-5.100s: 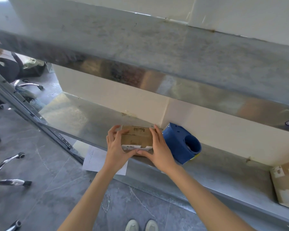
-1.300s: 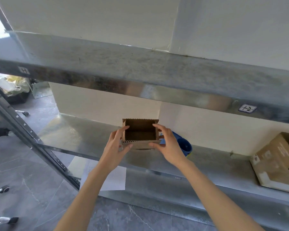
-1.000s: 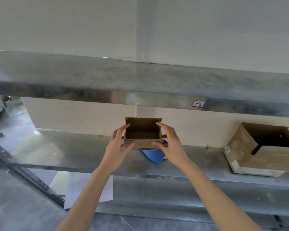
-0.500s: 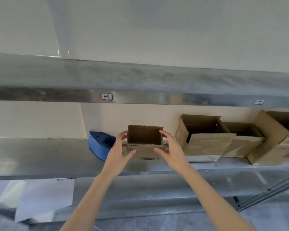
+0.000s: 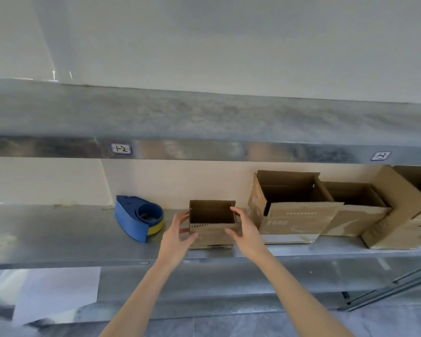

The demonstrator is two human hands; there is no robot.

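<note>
A small open-topped cardboard box [image 5: 212,233] is held between both hands at the front edge of the lower metal shelf [image 5: 58,234]. It sits in the gap between a blue tape dispenser [image 5: 139,221] on its left and a larger open carton [image 5: 292,215] on its right. The left hand [image 5: 176,235] is wrapped loosely round the box's left wall, with the thumb laid on the front face. The right hand [image 5: 246,233] is set likewise on the right wall, with fingers at the upper rim and the thumb on the front face. Neither hand is closed tight: the fingers are only half curled, and the box is pinched lightly between them. The box's underside is level with the shelf, but whether it touches or is just above cannot be told.

The step in hand is judged to be the setting down of the box in line with the row of cartons. For the next move, the box is to be seated fully on the shelf, kept upright, and slid back from the front edge towards the wall so that nothing overhangs. Care is called for on the right, where the carton's folded-down flap lies just beside the right hand, and on the left, where the dispenser stands near. Only then should the 2 grips be eased off together
</note>
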